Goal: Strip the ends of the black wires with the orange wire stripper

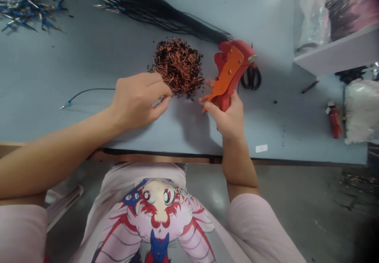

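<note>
My left hand (139, 99) pinches the wire (97, 89), best straight; my right hand (232, 117) grips the red tool (229, 71), one o'clock.

no readable text, brand, number or sign, a small white label (261, 148) on the surface (189, 137), any print on it too small to read

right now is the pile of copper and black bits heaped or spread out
Heaped: the pile sits as one dense mound on the table, with stray bits around its edge.
</note>
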